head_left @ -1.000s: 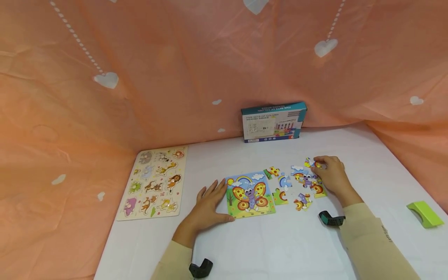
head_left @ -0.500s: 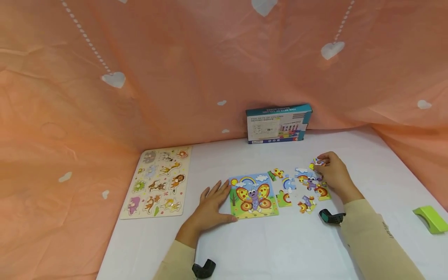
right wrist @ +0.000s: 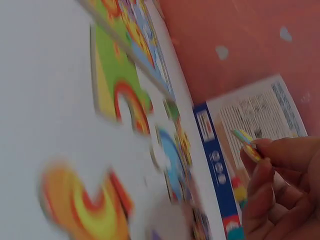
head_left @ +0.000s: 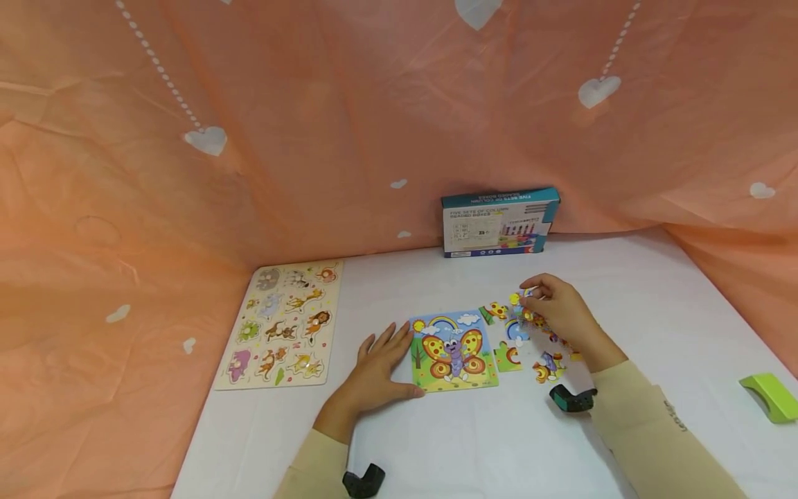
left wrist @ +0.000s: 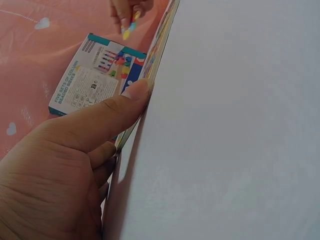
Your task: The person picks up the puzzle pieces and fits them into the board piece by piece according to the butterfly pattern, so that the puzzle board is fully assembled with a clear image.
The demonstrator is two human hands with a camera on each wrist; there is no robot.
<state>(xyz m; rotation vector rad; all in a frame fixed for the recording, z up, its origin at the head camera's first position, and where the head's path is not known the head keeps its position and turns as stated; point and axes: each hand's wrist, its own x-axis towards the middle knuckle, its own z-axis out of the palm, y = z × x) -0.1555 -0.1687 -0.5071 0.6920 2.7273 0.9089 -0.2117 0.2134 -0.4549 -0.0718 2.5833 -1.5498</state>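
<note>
My left hand (head_left: 374,367) lies with its fingers along the left edge of a square butterfly puzzle (head_left: 455,353) and its thumb by the lower left corner. In the left wrist view its thumb (left wrist: 137,90) touches the puzzle's edge. Thumb and fingers of my right hand (head_left: 567,315) pinch a small puzzle piece (right wrist: 245,142) with yellow on it, lifted off the table. Below that hand lie loose pieces, partly hidden by it. Right of the puzzle are a rainbow piece (head_left: 515,330), a green piece (head_left: 507,357) and a yellow-winged piece (head_left: 497,310). An orange and purple piece (head_left: 548,367) lies nearer me.
A wooden animal peg board (head_left: 283,326) lies at the table's left. Against the orange curtain (head_left: 349,138) stands a beaded-boxes carton (head_left: 499,225). At the far right sits a green arched block (head_left: 771,397). White cloth (head_left: 467,443) covers the table.
My right hand has picked up the yellow-marked puzzle piece and carried it left, over the other loose pieces. The left hand stays at the butterfly puzzle. The head view has shifted slightly.
</note>
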